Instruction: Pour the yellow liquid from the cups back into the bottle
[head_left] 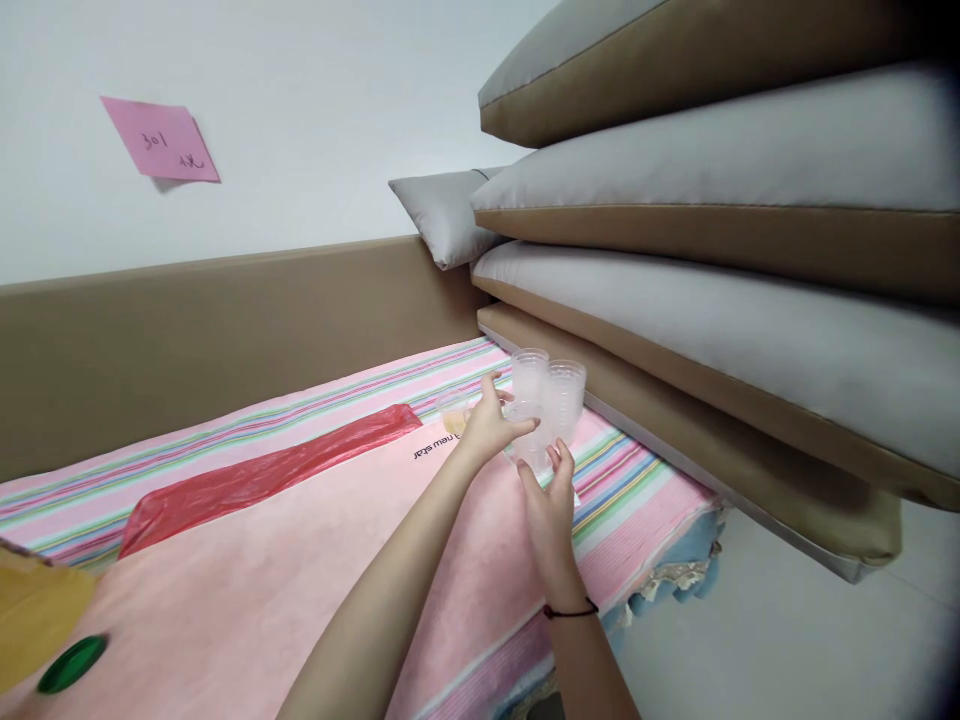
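Note:
Several clear plastic cups stand together on the bed-like surface by the cushions. Two taller cups or stacks, a left one [530, 372] and a right one [568, 400], stand behind a nearer clear plastic cup [527, 412]. My left hand [487, 425] is curled around the upper part of that nearer cup, thumb across its front. Lower down, my right hand [551, 490] has thumb and fingers around the same cup near its base; the exact contact is hard to see. Left of my left hand is another clear container [453, 405], partly hidden, over something yellowish.
Under my arms lies a pink cloth [300, 560] with lettering, over a striped sheet [622, 480]. A red plastic bag [270, 475] sits along its far edge. A green lid-like disc [73, 664] and yellow item [37, 610] are at left. Stacked grey-brown cushions [712, 230] overhang the right.

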